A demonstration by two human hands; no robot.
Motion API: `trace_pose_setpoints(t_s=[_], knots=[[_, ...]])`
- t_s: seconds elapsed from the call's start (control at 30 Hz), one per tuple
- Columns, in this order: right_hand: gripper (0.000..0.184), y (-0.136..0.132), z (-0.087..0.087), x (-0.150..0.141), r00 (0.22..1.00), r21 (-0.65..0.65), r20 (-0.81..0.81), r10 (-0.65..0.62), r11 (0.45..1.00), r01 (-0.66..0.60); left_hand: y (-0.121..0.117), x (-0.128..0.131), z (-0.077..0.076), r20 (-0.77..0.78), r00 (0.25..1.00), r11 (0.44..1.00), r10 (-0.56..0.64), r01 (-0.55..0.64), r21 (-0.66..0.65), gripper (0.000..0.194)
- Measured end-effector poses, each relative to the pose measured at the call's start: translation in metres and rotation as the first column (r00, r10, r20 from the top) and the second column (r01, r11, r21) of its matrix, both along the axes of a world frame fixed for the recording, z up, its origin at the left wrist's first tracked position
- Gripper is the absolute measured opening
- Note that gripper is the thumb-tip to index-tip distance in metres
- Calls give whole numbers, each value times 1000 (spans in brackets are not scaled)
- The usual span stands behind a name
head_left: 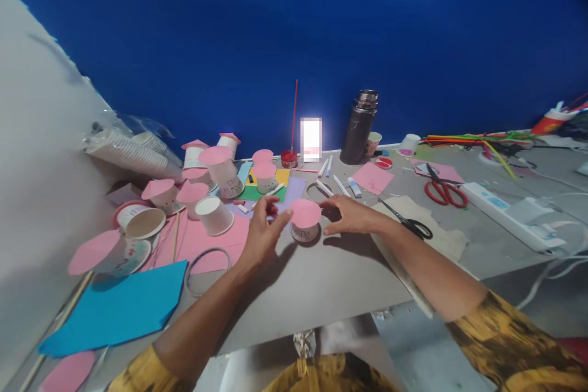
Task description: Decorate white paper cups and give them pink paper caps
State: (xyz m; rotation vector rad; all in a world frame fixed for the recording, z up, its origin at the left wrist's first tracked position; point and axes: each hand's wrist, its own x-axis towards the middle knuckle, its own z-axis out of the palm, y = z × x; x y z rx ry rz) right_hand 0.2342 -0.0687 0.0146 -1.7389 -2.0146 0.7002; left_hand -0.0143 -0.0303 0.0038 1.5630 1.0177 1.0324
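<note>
In front of me a small paper cup [305, 233] stands upside down on the grey table, with a pink paper disc [305, 213] on top. My left hand [265, 229] is at its left side, fingers curved and apart; the thumb tip lies at the disc's edge, and I cannot tell if it touches. On the right, my right hand [348, 214] is open, thumb and fingers spread a little away from the cup. White marker pens [340, 185] and a tape roll [316, 191] lie just behind the cup.
Several pink-topped paper cups [223, 171] crowd the left, near blue foam sheet [124, 303] and stacked cups [131, 150]. A dark thermos [359, 128] stands at the back. Black scissors [408, 220], red-handled scissors [445, 191] and a white power strip [508, 214] lie to the right.
</note>
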Motion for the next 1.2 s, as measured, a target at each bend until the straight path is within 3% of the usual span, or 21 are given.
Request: trace_pose_setpoints(t_s=[0.03,0.1,0.17,0.23,0.37,0.47,0.53,0.63,0.73,0.83,0.97,1.07,1.2], knots=[[64,-2,-3,-3,1000,18,-8,26,999,-26,-1,-1,0,-91,995,978,-28,46,202,61],[55,-4,-6,-11,996,55,-14,83,995,-82,-1,-1,-1,-291,950,848,-112,244,471,88],[51,-4,-9,-18,995,91,17,96,991,-97,1,0,-6,-438,886,743,-151,394,541,88],[57,-4,-14,-24,996,112,65,54,992,-61,4,3,-13,-496,857,711,-139,435,553,79],[64,-3,-26,-32,994,138,106,-5,990,-9,10,7,-19,-466,873,758,-147,402,513,70],[53,-3,-26,-37,996,162,82,-42,986,28,10,8,-14,-369,919,850,-139,302,431,64],[44,-5,-21,-39,999,160,-17,-33,986,35,10,8,-9,-282,953,921,-114,208,330,64],[43,-10,-11,-42,972,131,-231,42,991,-12,12,7,-2,-86,991,993,-100,105,60,65],[46,-15,-5,-45,973,158,-225,48,987,-12,13,5,4,116,985,981,-128,143,-131,60],[30,-14,2,-48,999,181,-3,-51,982,51,11,5,8,131,979,976,-159,176,-131,51],[31,-7,11,-50,953,153,293,-76,988,32,9,4,9,58,989,986,-137,142,-90,42],[31,-3,13,-54,913,170,403,-55,985,-15,12,0,5,173,973,973,-154,180,-145,52],[33,-2,9,-63,901,177,430,-53,984,-26,18,-5,1,359,910,937,-209,292,-194,71]])
